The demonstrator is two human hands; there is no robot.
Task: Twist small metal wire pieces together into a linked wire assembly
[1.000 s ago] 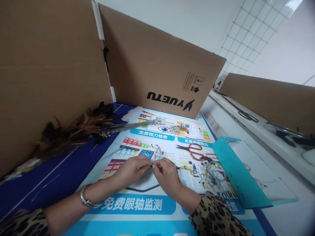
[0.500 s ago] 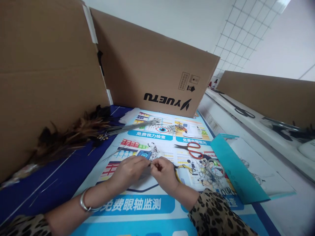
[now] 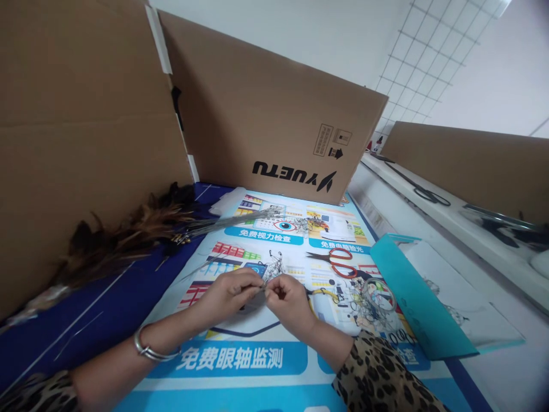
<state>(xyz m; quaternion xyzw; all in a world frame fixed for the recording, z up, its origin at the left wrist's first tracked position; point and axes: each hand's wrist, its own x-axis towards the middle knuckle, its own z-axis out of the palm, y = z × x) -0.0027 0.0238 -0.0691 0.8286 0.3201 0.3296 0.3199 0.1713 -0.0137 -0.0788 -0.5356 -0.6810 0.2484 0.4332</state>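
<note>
Over the middle of a printed sheet (image 3: 240,389), my left hand (image 3: 234,292) and my right hand (image 3: 288,300) meet nearly fingertip to fingertip. Both are closed in a pinch on something small and thin, too fine to make out. Just beyond the fingers lies a small tangle of thin wire pieces (image 3: 275,264) with dark ends. Yellow-handled pliers (image 3: 325,293) lie to the right of my right hand, partly hidden by it. Scissors with red handles (image 3: 341,263) rest farther back, blades pointing left.
A larger wire tangle (image 3: 373,303) spreads at the right, beside a teal folder (image 3: 418,297). Brown feathers (image 3: 124,234) and a bundle of thin wires (image 3: 231,220) lie at the left and back. Cardboard panels (image 3: 257,103) wall the left and far sides.
My left hand's fingers have shifted slightly and straightened a little, still pinching by my right hand. The view has moved slightly; the things on the sheet look unmoved.
</note>
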